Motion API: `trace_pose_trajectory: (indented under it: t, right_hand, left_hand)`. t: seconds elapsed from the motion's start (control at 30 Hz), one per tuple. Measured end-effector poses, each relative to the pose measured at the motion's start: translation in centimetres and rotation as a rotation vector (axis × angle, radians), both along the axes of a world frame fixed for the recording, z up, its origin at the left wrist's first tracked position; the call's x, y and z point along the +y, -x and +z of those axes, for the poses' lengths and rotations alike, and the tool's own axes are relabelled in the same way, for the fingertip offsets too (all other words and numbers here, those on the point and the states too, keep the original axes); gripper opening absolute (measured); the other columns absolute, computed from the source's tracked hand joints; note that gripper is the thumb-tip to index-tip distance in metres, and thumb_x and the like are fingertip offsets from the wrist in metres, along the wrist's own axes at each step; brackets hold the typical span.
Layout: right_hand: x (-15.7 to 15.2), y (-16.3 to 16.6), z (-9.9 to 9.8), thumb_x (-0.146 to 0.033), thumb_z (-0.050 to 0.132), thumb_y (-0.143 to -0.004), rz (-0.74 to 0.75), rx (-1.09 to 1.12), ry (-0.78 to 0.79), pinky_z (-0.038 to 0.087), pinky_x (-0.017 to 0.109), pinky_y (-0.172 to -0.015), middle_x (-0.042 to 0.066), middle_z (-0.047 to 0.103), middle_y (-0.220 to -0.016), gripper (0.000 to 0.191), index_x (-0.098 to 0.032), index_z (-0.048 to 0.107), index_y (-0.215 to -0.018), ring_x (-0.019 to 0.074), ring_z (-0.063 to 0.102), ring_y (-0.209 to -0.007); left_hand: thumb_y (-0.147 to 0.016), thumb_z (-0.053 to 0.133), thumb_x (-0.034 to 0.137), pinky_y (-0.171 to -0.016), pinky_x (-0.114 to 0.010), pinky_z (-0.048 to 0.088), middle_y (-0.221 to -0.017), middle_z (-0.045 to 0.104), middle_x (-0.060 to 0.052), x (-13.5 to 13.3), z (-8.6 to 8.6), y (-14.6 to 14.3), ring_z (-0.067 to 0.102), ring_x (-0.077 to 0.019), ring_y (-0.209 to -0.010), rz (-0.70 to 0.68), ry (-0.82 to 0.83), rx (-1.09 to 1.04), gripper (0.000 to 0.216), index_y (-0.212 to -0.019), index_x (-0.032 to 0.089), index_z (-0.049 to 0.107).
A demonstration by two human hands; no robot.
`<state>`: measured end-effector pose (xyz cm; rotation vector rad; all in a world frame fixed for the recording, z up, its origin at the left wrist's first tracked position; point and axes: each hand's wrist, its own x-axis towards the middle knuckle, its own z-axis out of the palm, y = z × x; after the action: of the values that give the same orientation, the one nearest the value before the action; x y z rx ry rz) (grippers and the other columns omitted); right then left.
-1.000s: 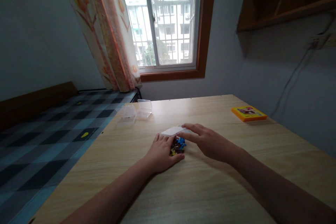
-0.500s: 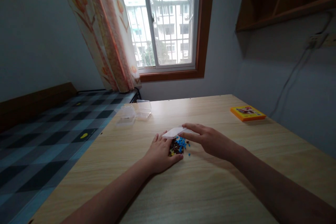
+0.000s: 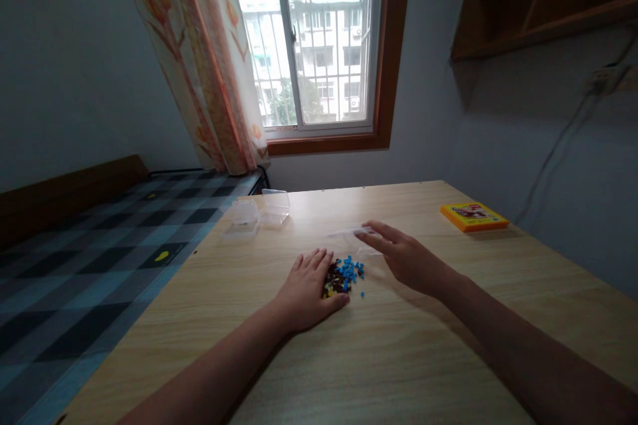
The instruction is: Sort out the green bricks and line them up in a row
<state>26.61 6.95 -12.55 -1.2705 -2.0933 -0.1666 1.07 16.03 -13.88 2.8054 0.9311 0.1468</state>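
Cupping the pile of small pieces (image 3: 347, 271) on the worktop (image 3: 309, 378) with the left hand (image 3: 305, 289), thumb and fingers apart, seems a good guard; the right hand (image 3: 403, 257), its grip clamped on a clear box (image 3: 345, 233) beside them, had best move gently to limit scattering.

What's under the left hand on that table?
Small dark brown, yellow and blue pieces lie on the wooden table right beside the left hand. Whatever is directly beneath the hand is covered, so I can't tell if more pieces are there.
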Motion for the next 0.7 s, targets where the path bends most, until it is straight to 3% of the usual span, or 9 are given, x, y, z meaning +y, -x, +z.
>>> trace_pose_trajectory:
  t: [0.13,0.23,0.37,0.5,0.6,0.7]
  right_hand:
    - [0.5,-0.3,-0.7,-0.009,0.061,-0.085,-0.018,0.379,-0.056,0.061,0.04,-0.091,0.012,0.044,-0.15,0.084,-0.033,0.027,-0.157,0.0248,0.061,-0.122]
    - [0.6,0.7,-1.2,-0.022,0.072,-0.085,-0.018,0.486,-0.047,0.06,0.041,-0.091,0.014,0.05,-0.145,0.082,-0.031,0.031,-0.156,0.0259,0.064,-0.118]
    - [0.0,3.2,-1.5,-0.031,0.075,-0.084,0.035,0.437,-0.04,0.056,0.044,-0.099,0.013,0.058,-0.138,0.08,-0.028,0.035,-0.153,0.0271,0.062,-0.121]
    - [-0.6,4.8,-1.3,-0.032,0.071,-0.088,0.078,0.332,-0.076,0.047,0.046,-0.111,0.012,0.053,-0.144,0.073,-0.028,0.036,-0.152,0.0266,0.054,-0.132]
    - [-0.6,4.2,-1.1,-0.031,0.067,-0.09,0.041,0.264,-0.071,0.042,0.049,-0.116,0.013,0.042,-0.154,0.069,-0.028,0.037,-0.152,0.0276,0.043,-0.142]
    - [0.0,2.4,-1.1,-0.03,0.063,-0.092,-0.077,0.265,-0.104,0.04,0.051,-0.116,0.012,0.042,-0.154,0.058,-0.027,0.045,-0.147,0.028,0.041,-0.142]
  left_hand:
    - [-0.092,0.057,0.05,-0.119,-0.047,0.033,-0.154,0.043,-0.016,0.1,0.6,0.3,0.039,-0.0306,-0.142,-0.007,-0.125,-0.264,0.068,-0.148,0.013,0.044]
    - [-0.1,0.047,0.042,-0.112,-0.042,0.043,-0.141,0.056,-0.012,-0.2,1.6,0.6,0.052,-0.0268,-0.13,-0.051,-0.305,-0.466,0.044,-0.136,0.02,0.057]
    - [-0.105,0.04,0.041,-0.098,-0.038,0.054,-0.127,0.065,-0.009,-1.2,2.2,0.9,0.064,-0.0237,-0.112,-0.162,-0.353,-0.418,0.037,-0.13,0.024,0.062]
    - [-0.106,0.036,0.035,-0.082,-0.034,0.056,-0.11,0.071,-0.007,-1.6,2.3,0.7,0.068,-0.0207,-0.093,-0.246,-0.34,-0.256,0.035,-0.118,0.025,0.067]
    - [-0.104,0.038,0.03,-0.084,-0.034,0.053,-0.109,0.071,-0.008,-0.4,3.4,1.1,0.065,-0.0226,-0.099,-0.094,-0.376,-0.137,0.031,-0.111,0.024,0.068]
    - [-0.102,0.037,0.028,-0.077,-0.034,0.052,-0.104,0.07,-0.01,1.9,5.3,2.7,0.067,-0.0256,-0.093,0.237,-0.415,0.008,0.032,-0.103,0.021,0.069]
